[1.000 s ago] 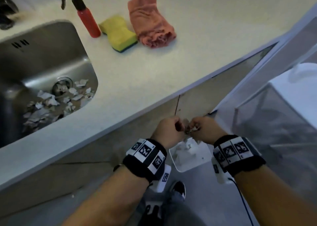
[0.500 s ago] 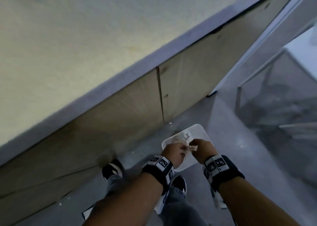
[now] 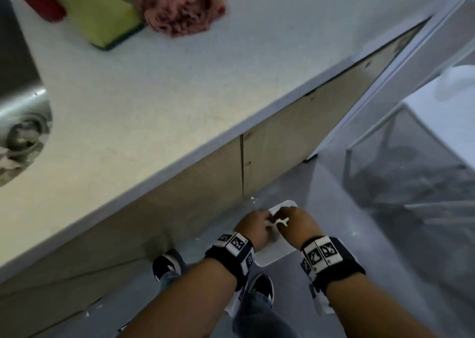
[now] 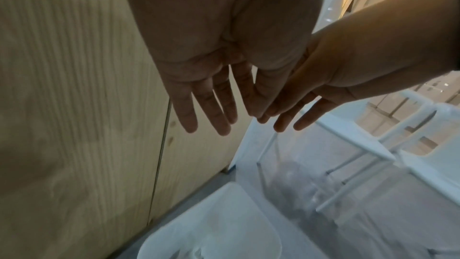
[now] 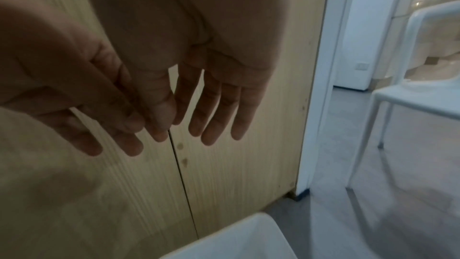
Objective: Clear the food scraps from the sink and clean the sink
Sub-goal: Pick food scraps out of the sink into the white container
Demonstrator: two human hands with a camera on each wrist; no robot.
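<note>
Both hands hang over a white bin (image 3: 272, 256) that stands on the floor in front of the cabinet. My left hand (image 3: 253, 226) and right hand (image 3: 295, 220) meet above the bin, and small white scraps (image 3: 279, 221) show between them. In the left wrist view the left hand (image 4: 209, 113) has straight fingers that brush the right hand (image 4: 296, 109), with the bin (image 4: 214, 224) below. The right wrist view shows the right hand (image 5: 214, 117) with straight fingers and nothing in them. The steel sink (image 3: 24, 98) lies at the far left, with scraps (image 3: 7, 164) by its drain (image 3: 21, 134).
On the counter (image 3: 154, 101) lie a red bottle (image 3: 38, 1), a yellow-green sponge (image 3: 102, 16) and a pink cloth (image 3: 180, 6). Wooden cabinet doors (image 3: 282, 152) face me. A white chair (image 3: 411, 157) stands to the right. My shoes (image 3: 167, 263) are beside the bin.
Both hands have dropped from counter-edge height to just above the bin. Their fingers were bunched together on scraps and are now straight. The head view has swung down and back up.
</note>
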